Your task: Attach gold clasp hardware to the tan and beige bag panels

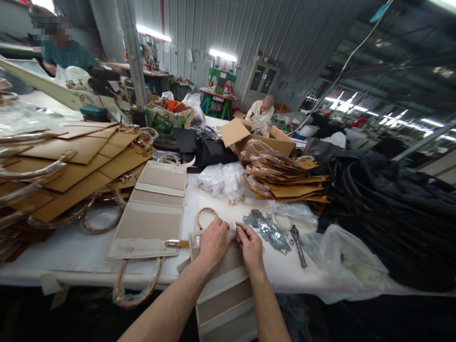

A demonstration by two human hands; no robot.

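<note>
A beige bag piece [223,270] lies in front of me, its lower part hanging over the table's front edge. My left hand [213,240] is closed on its top edge, fingers bent near a small metal fitting [198,242]. My right hand [250,244] is beside it, thumb and fingertips pinched at the same edge. Whatever sits in that pinch is too small to make out. Behind my left hand stands a plastic-wrapped round handle [206,211]. To the right lie a heap of thin metal plates [267,228] and dark-handled pliers [298,246].
Another beige bag piece [156,204] with a wrapped handle [137,287] lies left. Tan bag pieces [85,161] are stacked beyond it, with more [292,183] at back right. Black material [392,213] and a clear plastic bag [351,256] fill the right side. Two people work farther off.
</note>
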